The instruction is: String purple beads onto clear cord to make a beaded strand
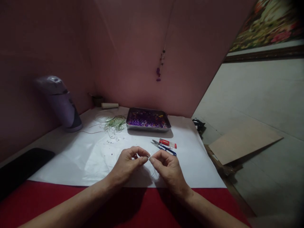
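My left hand and my right hand meet fingertip to fingertip, low above the white sheet. Thumb and forefinger of the left pinch something tiny, too small to name. The right is closed in a pinch on a thin pale thread, which loops down below the fingers. Just beyond the right hand lie blue-handled thread snips and a red lighter. A metal tray of purple beads stands farther back. Several tiny beads are scattered left of the hands.
The white sheet lies over a red surface. A tangle of green thread and a spool are at the back left. A purple bottle and a black phone-like object stand left. A beaded strand hangs on the pink wall.
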Available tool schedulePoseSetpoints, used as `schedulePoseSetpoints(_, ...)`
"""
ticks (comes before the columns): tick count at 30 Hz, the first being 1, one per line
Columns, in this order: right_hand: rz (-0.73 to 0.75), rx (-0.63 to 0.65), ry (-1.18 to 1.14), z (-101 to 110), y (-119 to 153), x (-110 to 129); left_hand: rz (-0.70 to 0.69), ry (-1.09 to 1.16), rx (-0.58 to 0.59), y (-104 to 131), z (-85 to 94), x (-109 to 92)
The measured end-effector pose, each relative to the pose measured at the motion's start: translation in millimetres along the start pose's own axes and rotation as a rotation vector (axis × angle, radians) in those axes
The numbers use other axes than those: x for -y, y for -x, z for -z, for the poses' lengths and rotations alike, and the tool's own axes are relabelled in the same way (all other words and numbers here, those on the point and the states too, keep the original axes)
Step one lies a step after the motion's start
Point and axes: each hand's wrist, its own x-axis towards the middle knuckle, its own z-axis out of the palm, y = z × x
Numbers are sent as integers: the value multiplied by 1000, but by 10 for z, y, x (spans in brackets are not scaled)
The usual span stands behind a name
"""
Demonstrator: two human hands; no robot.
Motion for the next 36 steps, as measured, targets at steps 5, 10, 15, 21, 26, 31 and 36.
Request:
schedulePoseSetpoints(5,-47,36,-23,-11,16,7,-12,-35,-4,-1,3,-22)
schedulePoseSetpoints(10,-28,46,5,-12,5,-7,-24,-29,9,-2,5,-6)
schedulePoseSetpoints(15,-23,67,-9,-15,-2,-42,-43,-23,-22,-20,4,35)
schedulePoseSetpoints(21,-22,55,-13,-24,-10,-100,-29,75,-7,-47,12,112)
schedulePoseSetpoints(26,-38,51,-31,-37,-9,-120,51,189,27,-49,-1,135)
schedulePoseSetpoints(31,-50,45,6,-31,-17,-96,129,277,76,-77,17,118)
schedulePoseSetpoints(36,-58,49,27,-30,-35,-142,174,254,124,-104,62,104)
